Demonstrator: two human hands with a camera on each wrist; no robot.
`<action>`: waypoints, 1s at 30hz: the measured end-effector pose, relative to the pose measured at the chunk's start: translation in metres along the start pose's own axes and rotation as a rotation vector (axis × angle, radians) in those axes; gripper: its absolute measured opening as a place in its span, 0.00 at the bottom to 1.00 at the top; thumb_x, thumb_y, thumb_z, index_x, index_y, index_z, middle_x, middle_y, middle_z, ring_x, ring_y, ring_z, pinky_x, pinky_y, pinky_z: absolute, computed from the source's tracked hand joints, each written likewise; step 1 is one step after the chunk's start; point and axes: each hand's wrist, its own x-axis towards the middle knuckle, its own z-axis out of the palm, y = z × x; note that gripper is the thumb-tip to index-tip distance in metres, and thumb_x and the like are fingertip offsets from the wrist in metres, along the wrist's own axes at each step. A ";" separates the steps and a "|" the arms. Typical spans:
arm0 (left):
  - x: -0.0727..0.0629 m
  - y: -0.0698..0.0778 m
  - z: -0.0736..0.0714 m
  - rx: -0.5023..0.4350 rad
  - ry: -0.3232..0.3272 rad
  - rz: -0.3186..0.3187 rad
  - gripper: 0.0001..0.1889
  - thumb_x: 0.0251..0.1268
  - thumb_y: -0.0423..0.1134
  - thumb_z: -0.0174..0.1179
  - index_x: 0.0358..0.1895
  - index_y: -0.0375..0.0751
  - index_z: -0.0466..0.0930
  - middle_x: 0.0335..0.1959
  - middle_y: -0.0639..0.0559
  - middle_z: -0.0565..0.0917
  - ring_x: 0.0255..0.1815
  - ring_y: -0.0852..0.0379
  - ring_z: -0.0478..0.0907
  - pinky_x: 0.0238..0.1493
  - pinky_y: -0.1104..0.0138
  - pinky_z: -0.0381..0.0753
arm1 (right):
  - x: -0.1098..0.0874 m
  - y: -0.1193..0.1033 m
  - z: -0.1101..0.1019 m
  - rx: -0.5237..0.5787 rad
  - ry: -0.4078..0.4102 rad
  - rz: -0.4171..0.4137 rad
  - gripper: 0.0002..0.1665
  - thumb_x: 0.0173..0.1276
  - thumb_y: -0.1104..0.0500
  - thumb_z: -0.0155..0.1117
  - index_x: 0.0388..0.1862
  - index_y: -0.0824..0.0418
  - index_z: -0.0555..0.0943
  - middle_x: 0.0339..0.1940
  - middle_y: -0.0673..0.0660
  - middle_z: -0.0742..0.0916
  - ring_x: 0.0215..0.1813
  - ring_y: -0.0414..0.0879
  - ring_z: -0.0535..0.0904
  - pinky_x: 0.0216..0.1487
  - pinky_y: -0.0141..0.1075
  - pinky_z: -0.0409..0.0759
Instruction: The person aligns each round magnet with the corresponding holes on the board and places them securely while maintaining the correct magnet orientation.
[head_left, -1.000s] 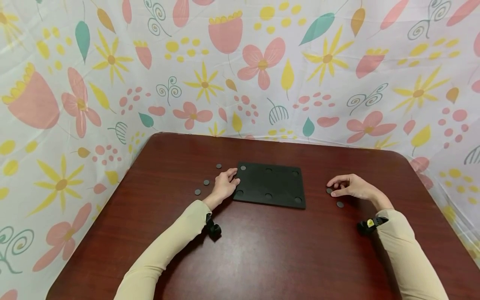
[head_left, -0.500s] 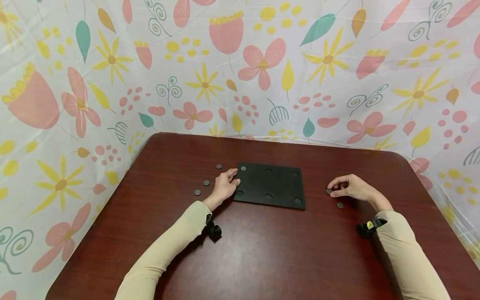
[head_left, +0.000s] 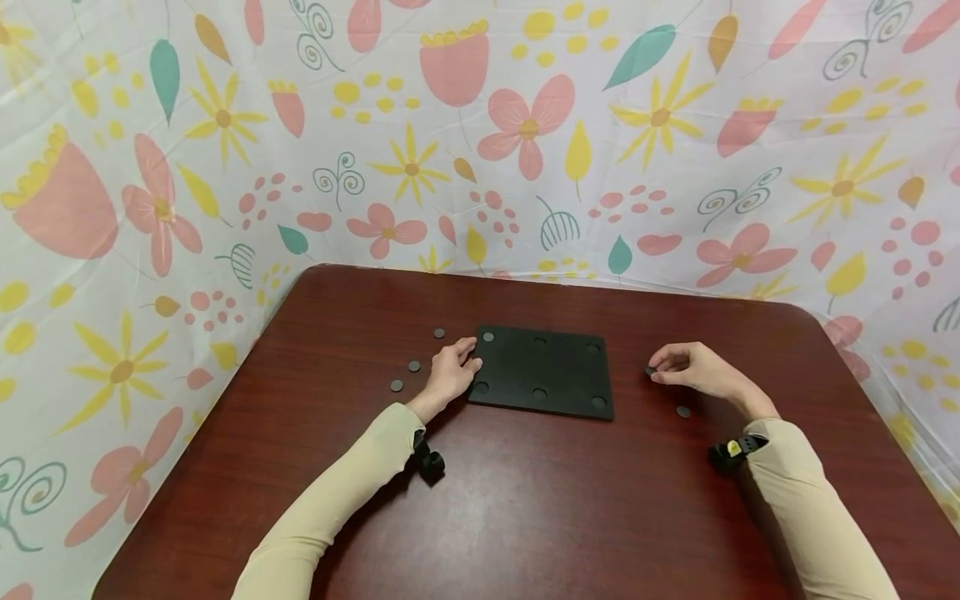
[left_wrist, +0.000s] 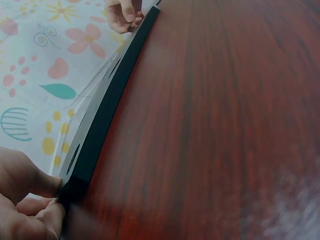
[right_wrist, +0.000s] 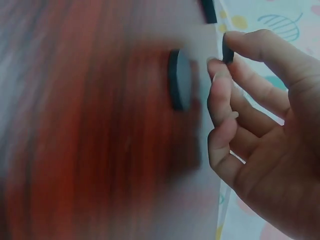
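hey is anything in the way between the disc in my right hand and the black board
Nothing visible stands between that disc and the board. The loose disc by your right hand lies nearer you, off that straight path.

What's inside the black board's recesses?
The black board has one grey disc in its far-left recess; the other five recesses look empty. The bottom of the filled recess and whatever is under the board are covered, so not visible.
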 end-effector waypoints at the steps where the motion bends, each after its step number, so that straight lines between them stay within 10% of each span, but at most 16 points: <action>1: 0.000 0.000 0.000 0.002 0.000 0.007 0.26 0.71 0.32 0.55 0.71 0.38 0.65 0.72 0.42 0.67 0.72 0.48 0.66 0.64 0.60 0.75 | 0.001 -0.002 0.001 0.008 -0.003 -0.004 0.14 0.66 0.60 0.66 0.46 0.67 0.80 0.39 0.61 0.87 0.40 0.41 0.85 0.40 0.26 0.80; 30: 0.001 -0.004 -0.001 -0.035 -0.013 -0.001 0.27 0.71 0.32 0.55 0.72 0.39 0.64 0.74 0.43 0.64 0.73 0.49 0.65 0.64 0.63 0.75 | 0.065 -0.061 0.039 -0.146 0.153 -0.153 0.11 0.65 0.56 0.68 0.43 0.60 0.82 0.36 0.55 0.86 0.35 0.41 0.80 0.37 0.31 0.78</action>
